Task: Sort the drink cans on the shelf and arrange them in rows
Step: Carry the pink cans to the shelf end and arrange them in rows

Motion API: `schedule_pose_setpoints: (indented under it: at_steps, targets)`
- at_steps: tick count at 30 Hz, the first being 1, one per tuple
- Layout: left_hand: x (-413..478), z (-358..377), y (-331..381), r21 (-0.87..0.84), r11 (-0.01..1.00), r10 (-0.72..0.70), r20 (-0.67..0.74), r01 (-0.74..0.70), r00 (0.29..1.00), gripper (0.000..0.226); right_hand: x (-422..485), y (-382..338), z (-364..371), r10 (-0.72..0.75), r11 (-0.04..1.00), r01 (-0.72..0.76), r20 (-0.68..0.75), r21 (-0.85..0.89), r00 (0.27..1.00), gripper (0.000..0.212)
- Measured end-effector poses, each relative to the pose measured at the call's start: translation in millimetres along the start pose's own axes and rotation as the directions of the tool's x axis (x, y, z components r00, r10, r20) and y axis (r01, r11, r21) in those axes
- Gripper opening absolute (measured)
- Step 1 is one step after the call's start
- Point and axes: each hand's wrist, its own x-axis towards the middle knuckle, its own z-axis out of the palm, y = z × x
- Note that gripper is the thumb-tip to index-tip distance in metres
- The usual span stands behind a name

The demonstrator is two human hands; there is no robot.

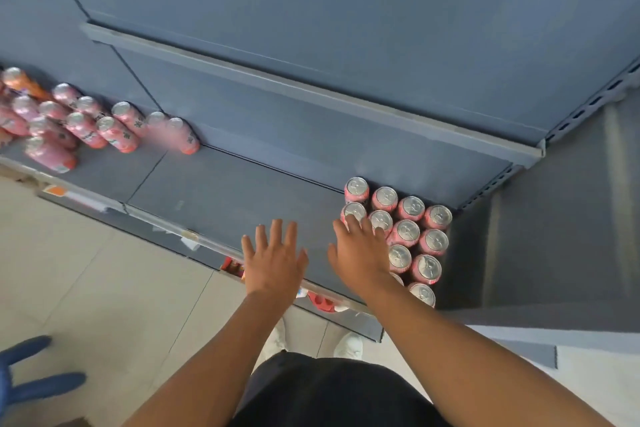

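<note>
Several pink drink cans (412, 229) stand upright in tidy rows at the right end of the grey shelf (225, 191). My right hand (360, 253) lies flat with spread fingers, its fingertips touching the tops of the two nearest left cans and covering part of the block. My left hand (273, 262) hovers open over the shelf's front edge, holding nothing. A loose cluster of pink cans (86, 125), with one orange can (20, 81) behind, stands at the far left of the shelf.
An upper shelf (311, 90) overhangs the back of this one. A slotted upright (491, 184) closes the right end. A lower shelf with red items (322, 302) shows below the front rail. A blue object (31, 374) sits on the tiled floor at left.
</note>
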Motion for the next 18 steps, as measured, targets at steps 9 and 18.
schedule_pose_setpoints:
  at_steps: [9, 18]
  targets:
    - [-32, 1, -76, -0.071, 0.981, -0.184, -0.012, 0.182, 0.983, 0.053, 10, -85, -1, -0.179, 0.983, 0.179, -0.004, -0.039, 0.984, 0.034]
    - [-74, 17, -214, -0.164, 0.934, -0.32, 0.02, 0.318, 0.947, 0.055, 5, -230, 15, -0.27, 0.958, 0.269, 0.003, -0.094, 0.963, 0.038]
